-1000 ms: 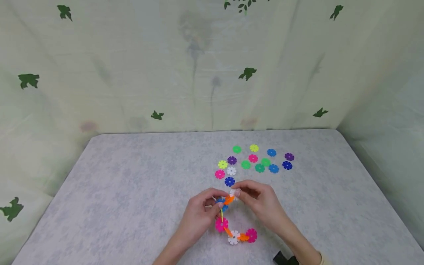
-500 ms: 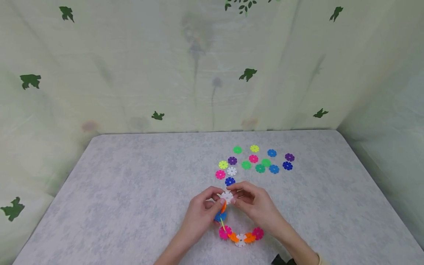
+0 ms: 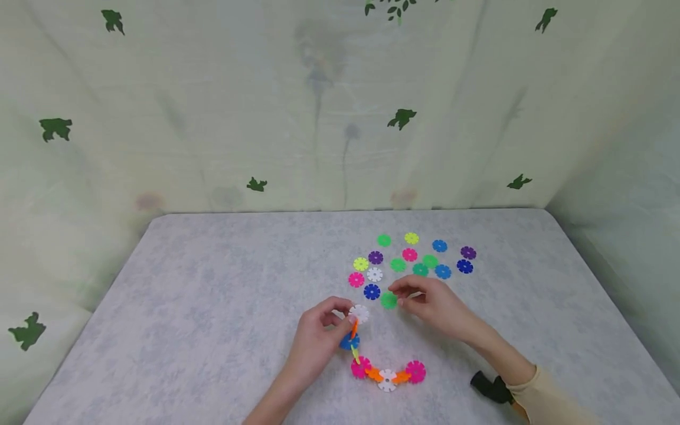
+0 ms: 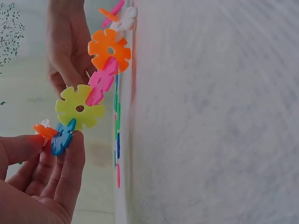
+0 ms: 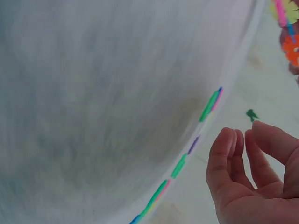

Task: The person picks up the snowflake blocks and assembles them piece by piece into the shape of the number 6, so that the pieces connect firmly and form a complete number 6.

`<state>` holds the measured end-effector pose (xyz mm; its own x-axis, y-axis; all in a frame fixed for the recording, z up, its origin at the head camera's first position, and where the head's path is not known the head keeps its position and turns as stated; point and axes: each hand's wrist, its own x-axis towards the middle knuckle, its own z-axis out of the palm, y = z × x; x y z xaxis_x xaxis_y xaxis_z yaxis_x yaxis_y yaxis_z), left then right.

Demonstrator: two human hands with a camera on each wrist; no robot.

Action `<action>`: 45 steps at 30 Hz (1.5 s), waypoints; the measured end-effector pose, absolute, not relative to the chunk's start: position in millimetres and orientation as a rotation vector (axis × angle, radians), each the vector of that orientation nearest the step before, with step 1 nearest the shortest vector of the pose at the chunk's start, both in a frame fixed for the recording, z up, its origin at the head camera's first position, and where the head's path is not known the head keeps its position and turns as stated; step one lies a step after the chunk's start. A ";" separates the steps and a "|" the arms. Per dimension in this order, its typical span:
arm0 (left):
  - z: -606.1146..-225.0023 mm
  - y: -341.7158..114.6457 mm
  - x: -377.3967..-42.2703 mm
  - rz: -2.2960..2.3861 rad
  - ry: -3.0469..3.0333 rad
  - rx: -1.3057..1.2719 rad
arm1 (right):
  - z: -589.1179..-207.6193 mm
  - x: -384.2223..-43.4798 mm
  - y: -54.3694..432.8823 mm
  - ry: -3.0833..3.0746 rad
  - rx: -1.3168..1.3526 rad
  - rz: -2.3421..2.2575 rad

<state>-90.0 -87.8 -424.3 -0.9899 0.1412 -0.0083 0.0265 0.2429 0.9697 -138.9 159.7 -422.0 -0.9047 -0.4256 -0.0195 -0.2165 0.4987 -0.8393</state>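
The left hand [image 3: 319, 330] pinches the flower-disc chain [image 3: 360, 367] near one end, so its unsupported weight could pull it apart, while the right hand's [image 3: 438, 304] parted fingers hold nothing.

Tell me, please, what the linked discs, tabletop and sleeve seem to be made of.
Linked discs: probably smooth plastic, given their even, bright colour and clean-cut notches.
Tabletop: matt, mottled grey, without sharp reflections; laminate or cloth, I cannot tell.
Sleeve: likely matt fabric, judging by its loose drape.
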 end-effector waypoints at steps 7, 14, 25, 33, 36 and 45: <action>-423.9 -89.2 -91.4 1.865 2.311 0.102 | -430.6 -162.7 163.2 2.593 -0.716 -1.095; -424.7 -91.2 -95.1 1.863 2.254 0.105 | -436.1 -172.8 161.0 2.564 -0.756 -1.033; -424.2 -91.6 -95.9 1.876 2.208 0.090 | -424.6 -159.9 159.2 2.604 -0.608 -1.040; -422.3 -91.9 -94.8 1.912 2.183 0.071 | -415.5 -135.5 160.8 2.515 -0.475 -1.356; -420.9 -92.2 -94.8 1.927 2.169 0.054 | -413.5 -124.3 156.4 2.493 -0.433 -1.478; -417.8 -92.3 -92.8 1.974 2.132 0.057 | -408.4 -104.0 134.7 2.359 -0.295 -1.795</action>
